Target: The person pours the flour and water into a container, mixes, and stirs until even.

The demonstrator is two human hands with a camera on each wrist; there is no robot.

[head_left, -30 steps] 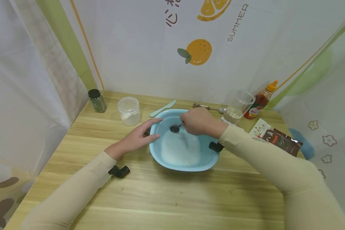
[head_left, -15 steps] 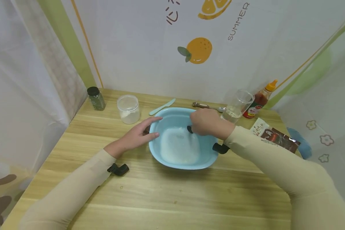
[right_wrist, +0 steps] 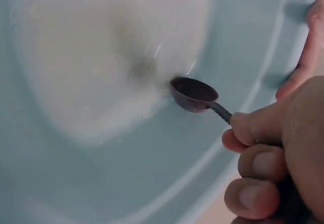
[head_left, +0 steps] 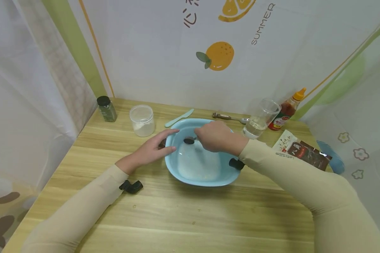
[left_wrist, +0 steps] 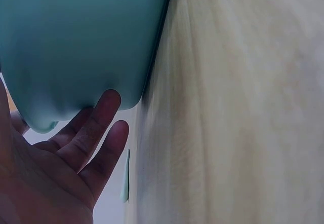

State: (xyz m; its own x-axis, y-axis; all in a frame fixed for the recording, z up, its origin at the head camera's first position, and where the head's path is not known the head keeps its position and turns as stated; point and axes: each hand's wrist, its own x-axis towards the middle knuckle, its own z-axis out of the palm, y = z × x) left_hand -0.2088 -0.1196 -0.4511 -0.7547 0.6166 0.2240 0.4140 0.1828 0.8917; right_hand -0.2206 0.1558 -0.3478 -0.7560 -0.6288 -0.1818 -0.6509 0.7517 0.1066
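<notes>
Dark spoon [head_left: 189, 140] has swung toward left hand [head_left: 150, 149] since a moment ago, pinched by right hand [head_left: 218, 136], scoop just beyond that grip inside blue basin [head_left: 202, 183], whose rim left hand clasps, presumably against sliding.

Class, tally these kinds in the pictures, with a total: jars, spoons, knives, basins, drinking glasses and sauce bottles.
Jars: 2 (black-lidded jar, clear jar)
Spoons: 2 (dark spoon in the right hand, metal spoon on the table)
Knives: 1 (knife)
Basins: 1 (blue basin)
Drinking glasses: 1 (glass)
Sauce bottles: 1 (orange-capped bottle)
Total: 8
</notes>
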